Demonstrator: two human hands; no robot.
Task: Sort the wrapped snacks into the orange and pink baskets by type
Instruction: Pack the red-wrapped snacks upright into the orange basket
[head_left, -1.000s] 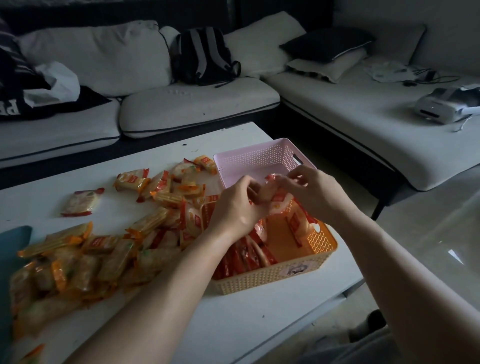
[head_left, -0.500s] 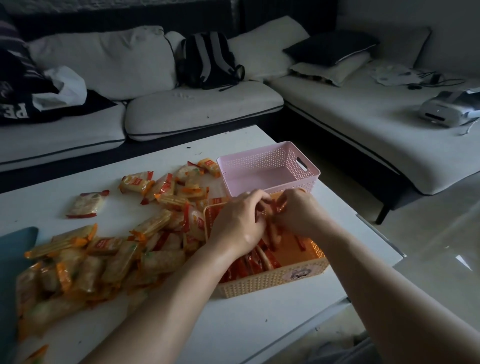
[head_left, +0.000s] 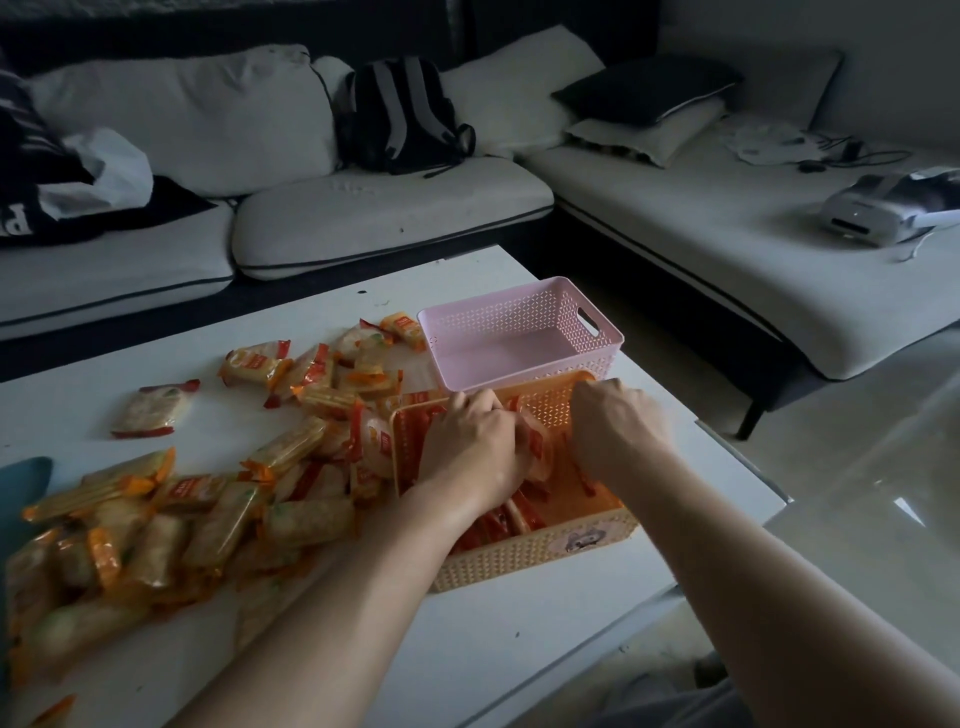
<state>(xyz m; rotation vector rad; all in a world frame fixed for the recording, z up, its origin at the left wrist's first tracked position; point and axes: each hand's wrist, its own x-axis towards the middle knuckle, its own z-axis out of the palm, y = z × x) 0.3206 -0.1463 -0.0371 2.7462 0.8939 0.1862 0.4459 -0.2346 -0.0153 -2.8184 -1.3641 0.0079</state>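
Both hands reach down into the orange basket (head_left: 540, 551) at the table's right edge. My left hand (head_left: 470, 447) presses red-ended wrapped snacks (head_left: 535, 447) against my right hand (head_left: 613, 431), and the two hands hold the bundle between them. More red-wrapped snacks (head_left: 509, 514) lie on the basket floor. Behind it, touching, stands the pink basket (head_left: 519, 312), with nothing inside. A large loose pile of orange- and red-wrapped snacks (head_left: 208, 499) spreads over the white table (head_left: 467, 639) to the left. One red-ended snack (head_left: 150, 410) lies apart.
A grey corner sofa runs behind and to the right of the table, with cushions, a black backpack (head_left: 400, 114) and a white device (head_left: 872, 213) on it. A teal object (head_left: 21, 488) sits at the table's left edge. Glossy floor lies to the right.
Both hands, holding a bundle of red-ended snacks above the orange basket, have dropped down into it. The view has shifted slightly.
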